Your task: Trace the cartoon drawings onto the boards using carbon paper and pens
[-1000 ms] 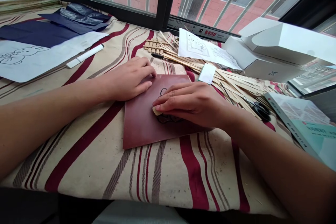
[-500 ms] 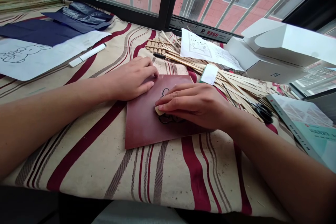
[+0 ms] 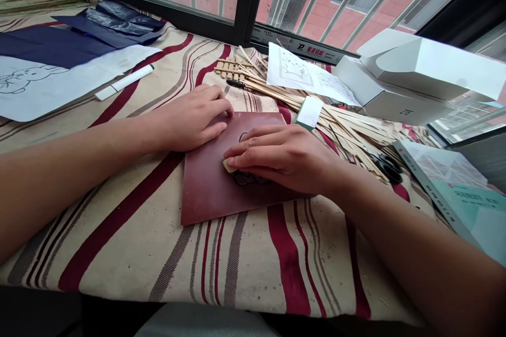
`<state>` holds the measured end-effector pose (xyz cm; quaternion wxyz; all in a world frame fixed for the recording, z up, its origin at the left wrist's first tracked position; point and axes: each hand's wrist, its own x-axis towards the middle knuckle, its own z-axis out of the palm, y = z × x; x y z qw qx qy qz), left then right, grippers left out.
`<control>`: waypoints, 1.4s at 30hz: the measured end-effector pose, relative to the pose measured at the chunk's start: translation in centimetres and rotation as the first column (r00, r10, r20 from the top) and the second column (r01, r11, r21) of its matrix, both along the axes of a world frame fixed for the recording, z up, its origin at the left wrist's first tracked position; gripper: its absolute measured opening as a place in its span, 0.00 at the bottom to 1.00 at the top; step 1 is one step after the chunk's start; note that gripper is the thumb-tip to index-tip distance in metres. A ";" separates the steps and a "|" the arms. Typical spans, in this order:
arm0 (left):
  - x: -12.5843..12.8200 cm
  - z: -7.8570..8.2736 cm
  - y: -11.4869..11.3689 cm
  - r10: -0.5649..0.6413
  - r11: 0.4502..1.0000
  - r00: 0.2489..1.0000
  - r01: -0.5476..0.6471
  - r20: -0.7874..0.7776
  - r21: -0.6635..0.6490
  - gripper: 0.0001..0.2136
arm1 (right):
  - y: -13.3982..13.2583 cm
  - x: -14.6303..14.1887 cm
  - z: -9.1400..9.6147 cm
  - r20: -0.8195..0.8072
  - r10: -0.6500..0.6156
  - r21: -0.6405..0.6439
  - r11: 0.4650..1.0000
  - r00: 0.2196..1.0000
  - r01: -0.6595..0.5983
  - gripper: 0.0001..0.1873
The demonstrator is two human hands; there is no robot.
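Note:
A reddish-brown board (image 3: 205, 189) lies flat on the striped cloth, with a black line drawing (image 3: 247, 178) on it, partly covered by my right hand. Between the thumb and fingertips of my right hand (image 3: 280, 158) is a small cream block (image 3: 228, 167) that looks like an eraser, pressed against the board beside the drawn lines. Most of the block is hidden under the fingers. My left hand (image 3: 195, 118) rests at the board's upper left edge, fingers bent and thumb apart, holding nothing and touching the board.
Behind the board lie thin wooden strips (image 3: 348, 126), a black pen (image 3: 236, 83), a white-and-green block (image 3: 309, 112) and a printed sheet (image 3: 292, 71). Scissors (image 3: 389, 167), a book (image 3: 454, 189) and a white box (image 3: 395, 100) are right. A marker (image 3: 124, 82), rabbit drawing (image 3: 35, 100) and dark blue sheets (image 3: 43, 45) are left.
The whole view has shifted slightly, so everything sits a little further left. My right hand keeps the cream block on the board in nearly the same spot; my left hand stays put.

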<state>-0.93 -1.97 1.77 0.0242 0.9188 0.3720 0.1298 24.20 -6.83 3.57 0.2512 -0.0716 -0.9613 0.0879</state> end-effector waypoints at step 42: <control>-0.1 0.3 0.0 -0.004 1.000 1.000 0.004 -0.016 0.000 0.22 | 0.1 0.0 -0.2 -0.002 0.019 0.024 1.000 1.000 -0.019 0.10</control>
